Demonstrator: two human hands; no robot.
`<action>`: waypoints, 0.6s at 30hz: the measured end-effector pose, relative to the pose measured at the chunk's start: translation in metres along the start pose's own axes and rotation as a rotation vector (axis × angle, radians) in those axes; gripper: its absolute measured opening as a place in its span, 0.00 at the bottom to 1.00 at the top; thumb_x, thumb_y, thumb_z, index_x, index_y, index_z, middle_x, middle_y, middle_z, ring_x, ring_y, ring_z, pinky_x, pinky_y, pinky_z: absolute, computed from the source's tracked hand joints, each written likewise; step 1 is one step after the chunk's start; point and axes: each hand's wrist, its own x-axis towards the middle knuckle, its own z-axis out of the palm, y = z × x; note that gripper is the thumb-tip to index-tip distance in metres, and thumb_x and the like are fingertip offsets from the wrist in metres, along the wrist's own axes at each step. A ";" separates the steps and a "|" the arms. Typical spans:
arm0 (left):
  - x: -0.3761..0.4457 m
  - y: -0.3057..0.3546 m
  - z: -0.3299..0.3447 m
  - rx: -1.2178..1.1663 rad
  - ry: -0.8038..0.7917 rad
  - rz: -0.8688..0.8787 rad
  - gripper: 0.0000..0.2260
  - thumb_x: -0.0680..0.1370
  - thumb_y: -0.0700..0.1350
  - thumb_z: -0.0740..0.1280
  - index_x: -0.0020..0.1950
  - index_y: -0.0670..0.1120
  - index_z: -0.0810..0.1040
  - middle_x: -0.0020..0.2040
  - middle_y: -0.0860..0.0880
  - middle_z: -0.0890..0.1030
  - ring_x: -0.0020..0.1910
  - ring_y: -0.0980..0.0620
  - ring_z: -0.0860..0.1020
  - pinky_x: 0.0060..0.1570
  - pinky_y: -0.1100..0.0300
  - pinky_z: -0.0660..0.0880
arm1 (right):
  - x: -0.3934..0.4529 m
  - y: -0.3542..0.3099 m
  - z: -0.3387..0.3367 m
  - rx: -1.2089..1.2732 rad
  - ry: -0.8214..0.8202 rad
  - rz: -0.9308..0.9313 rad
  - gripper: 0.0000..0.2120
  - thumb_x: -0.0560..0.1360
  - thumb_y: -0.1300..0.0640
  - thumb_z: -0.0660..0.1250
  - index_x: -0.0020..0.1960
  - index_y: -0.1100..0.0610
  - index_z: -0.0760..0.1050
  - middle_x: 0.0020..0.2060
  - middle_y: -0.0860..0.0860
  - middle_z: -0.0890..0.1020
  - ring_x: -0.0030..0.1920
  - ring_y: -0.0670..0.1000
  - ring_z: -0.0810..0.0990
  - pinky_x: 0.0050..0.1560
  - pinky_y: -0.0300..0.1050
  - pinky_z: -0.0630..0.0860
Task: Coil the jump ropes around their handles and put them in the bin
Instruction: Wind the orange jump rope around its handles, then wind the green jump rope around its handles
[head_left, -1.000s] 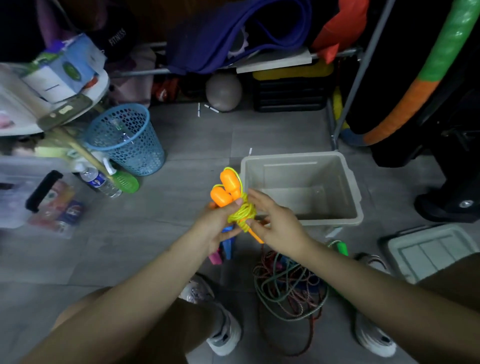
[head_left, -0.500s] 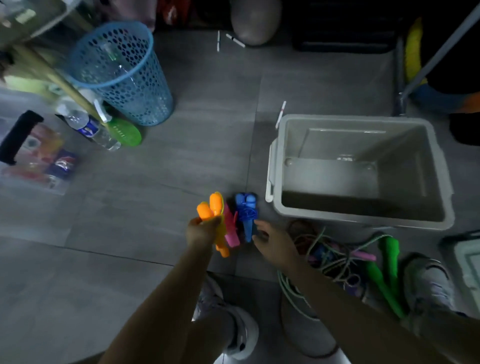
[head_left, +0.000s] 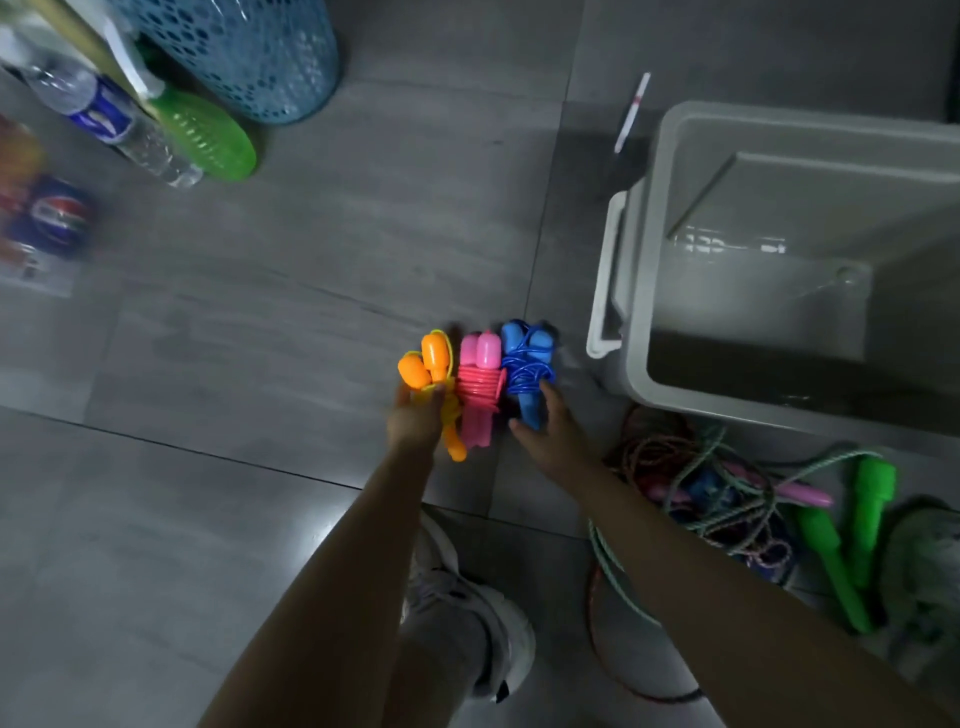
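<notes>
My left hand (head_left: 418, 418) grips the orange-handled jump rope (head_left: 428, 364), its yellow cord coiled round the handles, low over the floor. Right beside it on the floor lie a coiled pink jump rope (head_left: 480, 376) and a coiled blue jump rope (head_left: 524, 358). My right hand (head_left: 550, 436) reaches to the blue one, fingers touching its lower handle. The grey bin (head_left: 639, 291) stands to the right; nothing shows inside it. A tangle of uncoiled ropes (head_left: 717, 493) with green handles (head_left: 862, 525) lies in front of the bin.
A blue mesh basket (head_left: 249, 52), a water bottle (head_left: 109, 122) and a green round object (head_left: 208, 137) stand at the upper left. A white stick (head_left: 631, 111) lies by the bin. My shoes (head_left: 478, 623) are on the grey tiled floor below.
The view has tilted down toward the floor. My left hand carried the orange rope down beside the pink and blue coils. My right hand left the orange rope and reached the blue one.
</notes>
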 end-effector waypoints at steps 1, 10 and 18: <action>0.005 -0.001 0.000 0.060 -0.027 0.006 0.18 0.73 0.50 0.68 0.59 0.45 0.69 0.42 0.43 0.76 0.30 0.50 0.80 0.26 0.51 0.78 | 0.001 0.000 0.002 0.007 -0.004 0.003 0.35 0.76 0.56 0.66 0.76 0.59 0.52 0.74 0.56 0.61 0.73 0.54 0.61 0.69 0.43 0.59; 0.003 -0.013 0.022 0.675 0.046 0.019 0.32 0.80 0.52 0.62 0.78 0.50 0.48 0.76 0.32 0.44 0.75 0.33 0.50 0.72 0.47 0.51 | -0.023 0.008 -0.005 -0.005 0.075 -0.064 0.31 0.75 0.60 0.68 0.74 0.61 0.59 0.69 0.59 0.69 0.69 0.58 0.69 0.67 0.47 0.64; -0.067 -0.010 0.042 0.881 -0.044 0.261 0.31 0.79 0.54 0.60 0.78 0.48 0.51 0.77 0.36 0.46 0.76 0.38 0.49 0.73 0.46 0.50 | -0.078 0.031 -0.045 -0.102 0.193 -0.120 0.27 0.77 0.54 0.65 0.73 0.57 0.63 0.63 0.57 0.76 0.62 0.57 0.75 0.62 0.46 0.69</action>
